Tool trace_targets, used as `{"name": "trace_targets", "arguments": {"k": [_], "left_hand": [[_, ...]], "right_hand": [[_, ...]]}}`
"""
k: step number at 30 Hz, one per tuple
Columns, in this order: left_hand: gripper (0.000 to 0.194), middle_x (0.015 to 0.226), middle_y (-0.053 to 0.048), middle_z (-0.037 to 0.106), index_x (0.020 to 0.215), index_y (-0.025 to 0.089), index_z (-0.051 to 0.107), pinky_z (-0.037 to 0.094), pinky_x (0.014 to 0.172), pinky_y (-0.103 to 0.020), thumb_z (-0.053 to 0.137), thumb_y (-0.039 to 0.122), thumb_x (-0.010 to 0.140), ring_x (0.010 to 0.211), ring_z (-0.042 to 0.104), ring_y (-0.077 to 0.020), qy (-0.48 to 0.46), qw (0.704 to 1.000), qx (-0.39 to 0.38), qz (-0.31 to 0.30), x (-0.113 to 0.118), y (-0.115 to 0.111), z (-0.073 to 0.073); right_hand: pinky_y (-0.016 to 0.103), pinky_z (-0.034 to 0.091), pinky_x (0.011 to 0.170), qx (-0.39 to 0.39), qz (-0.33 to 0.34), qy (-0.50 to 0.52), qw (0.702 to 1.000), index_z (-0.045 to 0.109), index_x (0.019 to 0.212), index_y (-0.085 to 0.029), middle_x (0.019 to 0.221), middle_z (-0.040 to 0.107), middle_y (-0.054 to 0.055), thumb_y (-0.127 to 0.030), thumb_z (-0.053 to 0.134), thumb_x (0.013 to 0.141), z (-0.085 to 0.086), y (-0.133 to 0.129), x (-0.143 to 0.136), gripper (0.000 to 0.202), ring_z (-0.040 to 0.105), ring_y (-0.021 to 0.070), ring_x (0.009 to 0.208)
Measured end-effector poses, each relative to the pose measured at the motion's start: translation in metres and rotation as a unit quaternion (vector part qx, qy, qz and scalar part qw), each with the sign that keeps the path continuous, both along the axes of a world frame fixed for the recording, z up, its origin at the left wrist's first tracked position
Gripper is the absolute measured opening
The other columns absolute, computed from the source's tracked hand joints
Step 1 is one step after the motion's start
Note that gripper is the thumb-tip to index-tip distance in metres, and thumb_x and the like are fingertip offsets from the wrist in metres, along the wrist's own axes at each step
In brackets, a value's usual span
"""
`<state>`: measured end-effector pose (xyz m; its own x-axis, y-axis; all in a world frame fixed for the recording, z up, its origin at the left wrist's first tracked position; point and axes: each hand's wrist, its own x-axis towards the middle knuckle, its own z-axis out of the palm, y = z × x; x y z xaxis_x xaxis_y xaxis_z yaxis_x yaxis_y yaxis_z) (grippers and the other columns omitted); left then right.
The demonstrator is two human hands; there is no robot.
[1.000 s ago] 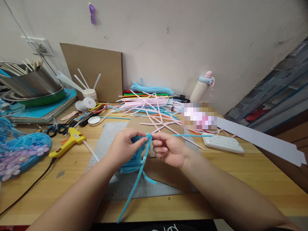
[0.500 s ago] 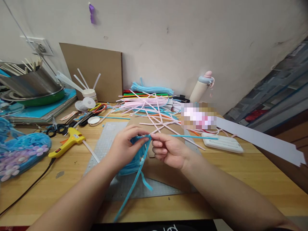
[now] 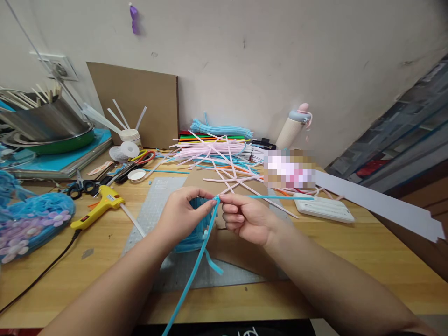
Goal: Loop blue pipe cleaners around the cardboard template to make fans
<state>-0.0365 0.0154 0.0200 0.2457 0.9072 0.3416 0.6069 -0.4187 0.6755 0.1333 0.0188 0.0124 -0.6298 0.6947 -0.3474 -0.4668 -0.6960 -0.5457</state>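
My left hand [image 3: 185,212] is closed on a blue pipe-cleaner piece [image 3: 192,241], pinching its upper edge between thumb and forefinger. Most of that piece is hidden behind the hand. Close beside it, my right hand [image 3: 250,217] pinches a blue pipe cleaner [image 3: 276,197] whose free end sticks out to the right. Where the fingertips of both hands meet, the blue strands cross. One long blue strand [image 3: 189,284] hangs from there toward the table's front edge, and a short curled end [image 3: 214,264] dangles beside it.
Beneath the hands lie a grey cutting mat [image 3: 175,275] and cardboard [image 3: 245,252]. A yellow glue gun [image 3: 98,205] and scissors [image 3: 83,186] rest at left, near a blue flowered piece [image 3: 38,219]. Pink pipe cleaners [image 3: 210,151] are heaped behind; a white box [image 3: 325,208] sits at right.
The pipe cleaner's right-hand end has drawn slightly to the left. The hanging strand now reaches a little lower. Both hands keep their pinch in nearly the same place.
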Motion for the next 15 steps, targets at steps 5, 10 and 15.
{"name": "trace_targets", "arguments": {"k": [5,10,15], "left_hand": [[0.015,0.078,-0.002,0.067,0.078,0.021,0.065,0.042,0.072,-0.031,0.055,0.032,0.076,0.075,0.059,-0.0170,0.050,0.998,0.039,-0.030,-0.0014,0.0019,0.0000],[0.012,0.074,-0.001,0.067,0.076,0.020,0.063,0.039,0.075,-0.032,0.053,0.025,0.078,0.074,0.058,-0.0157,0.087,0.992,0.073,-0.059,-0.0011,0.0020,0.0012],[0.012,0.079,-0.002,0.067,0.080,0.022,0.063,0.040,0.074,-0.031,0.055,0.030,0.077,0.077,0.058,-0.0168,0.066,0.995,0.065,-0.038,-0.0025,0.0022,-0.0007]], "right_hand": [[0.014,0.015,0.036,0.008,-0.014,-0.032,0.999,0.043,0.066,-0.015,0.044,0.036,-0.010,-0.018,0.058,0.074,-0.0010,0.0002,-0.0009,0.017,0.019,0.0007,0.035],[0.014,0.014,0.037,0.001,-0.018,-0.044,0.999,0.041,0.064,-0.015,0.043,0.035,-0.010,-0.017,0.059,0.072,-0.0010,0.0003,-0.0024,0.020,0.019,0.0008,0.035],[0.015,0.014,0.037,0.016,-0.035,-0.057,0.998,0.040,0.062,-0.016,0.042,0.035,-0.010,-0.021,0.062,0.070,0.0002,-0.0013,-0.0037,0.024,0.020,0.0013,0.035]]}}
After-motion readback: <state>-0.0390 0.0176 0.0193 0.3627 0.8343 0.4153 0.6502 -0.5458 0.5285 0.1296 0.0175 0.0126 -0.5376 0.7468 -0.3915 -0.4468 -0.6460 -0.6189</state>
